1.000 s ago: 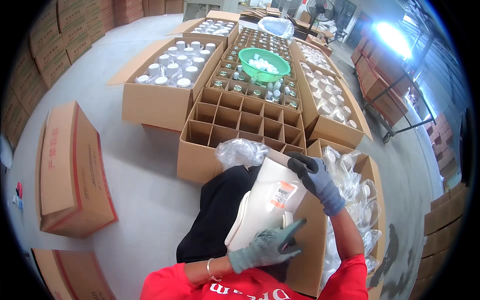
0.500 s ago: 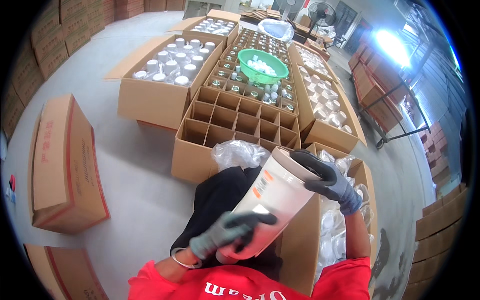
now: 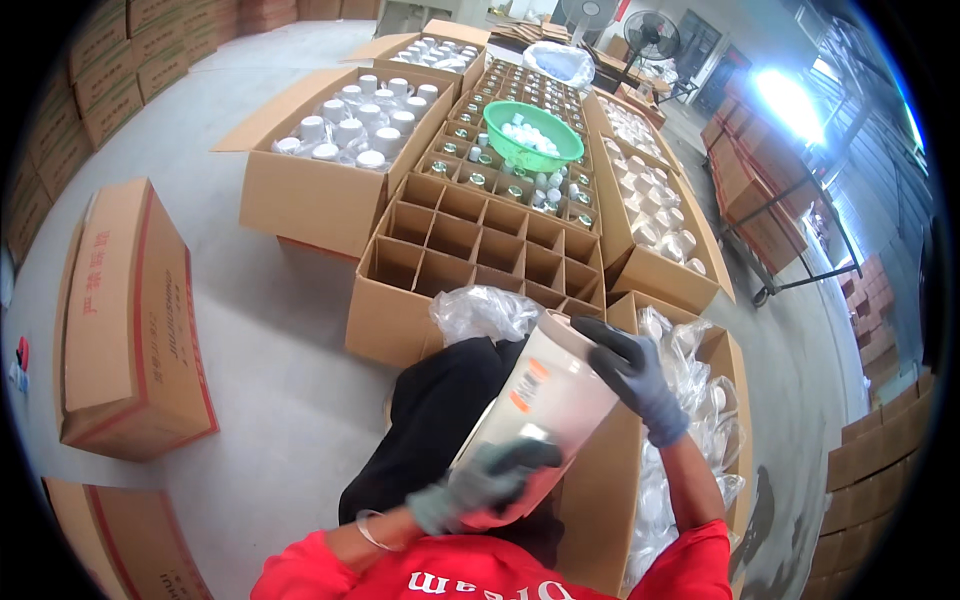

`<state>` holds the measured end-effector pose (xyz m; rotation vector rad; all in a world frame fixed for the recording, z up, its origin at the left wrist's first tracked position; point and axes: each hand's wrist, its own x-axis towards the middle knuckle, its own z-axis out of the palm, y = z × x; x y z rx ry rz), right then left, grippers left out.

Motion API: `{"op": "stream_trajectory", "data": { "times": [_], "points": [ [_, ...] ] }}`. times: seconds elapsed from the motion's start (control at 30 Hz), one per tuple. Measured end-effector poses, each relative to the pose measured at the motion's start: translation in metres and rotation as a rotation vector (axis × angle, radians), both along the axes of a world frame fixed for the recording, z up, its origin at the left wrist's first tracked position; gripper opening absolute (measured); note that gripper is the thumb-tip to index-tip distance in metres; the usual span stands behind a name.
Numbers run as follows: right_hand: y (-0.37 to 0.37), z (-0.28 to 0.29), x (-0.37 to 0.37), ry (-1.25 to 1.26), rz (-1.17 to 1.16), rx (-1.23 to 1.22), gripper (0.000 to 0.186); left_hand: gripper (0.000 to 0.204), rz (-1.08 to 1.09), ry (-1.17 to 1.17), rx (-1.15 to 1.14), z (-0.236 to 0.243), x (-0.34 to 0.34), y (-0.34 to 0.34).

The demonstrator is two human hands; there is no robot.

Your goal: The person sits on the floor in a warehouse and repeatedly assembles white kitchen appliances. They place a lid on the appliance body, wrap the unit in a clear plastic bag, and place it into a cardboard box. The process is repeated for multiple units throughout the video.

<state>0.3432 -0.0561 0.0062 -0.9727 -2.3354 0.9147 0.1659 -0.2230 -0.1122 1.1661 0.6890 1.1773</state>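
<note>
Across my lap leans a large white cylinder (image 3: 570,400), tilted with its upper end away from me. It carries an orange-and-white label (image 3: 528,386) and looks pinkish toward its lower end. My right hand (image 3: 635,378), in a grey glove with dark fingers, is closed on its upper rim. Lower down, my gloved left hand (image 3: 490,483) is bent round the near side, somewhat blurred. Just beyond the cylinder, crumpled clear plastic (image 3: 486,314) lies against the divided carton (image 3: 400,322), whose front compartments hold nothing.
An open carton (image 3: 600,490) of plastic-wrapped items stands at my right. Farther off, a green basin (image 3: 540,155) of small white pieces rests on compartments of bottles. Cartons of white-capped items (image 3: 310,205) flank them. A closed carton (image 3: 130,330) stands left; a wheeled rack (image 3: 790,215) is far right.
The cylinder's upper end has lowered slightly toward me, and my right hand with it. My left hand has shifted a little to the right along the cylinder. The view has tilted slightly.
</note>
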Motion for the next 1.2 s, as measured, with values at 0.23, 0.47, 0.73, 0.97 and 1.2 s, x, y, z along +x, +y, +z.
{"op": "stream_trajectory", "data": {
  "times": [0.23,0.47,0.73,0.97,1.2],
  "points": [
    [-0.002,0.001,-0.002,-0.118,-0.174,-0.053,0.043,0.048,0.024,0.547,0.238,0.015,0.060,0.007],
    [-0.004,-0.007,0.023,0.244,0.157,0.142,0.054,0.032,-0.183,-0.236,-0.329,0.029,-0.039,0.011],
    [-0.001,-0.017,0.021,0.059,-0.161,0.029,0.045,0.053,-0.094,-0.183,-0.347,0.036,0.002,0.004],
    [0.062,0.010,0.031,-0.249,0.136,-0.330,0.033,0.068,0.038,-0.094,-0.355,0.004,-0.025,0.010],
    [0.079,-0.005,0.024,-0.545,0.022,-0.216,0.033,0.050,0.180,0.177,-0.133,0.000,-0.022,0.014]
  ]
}}
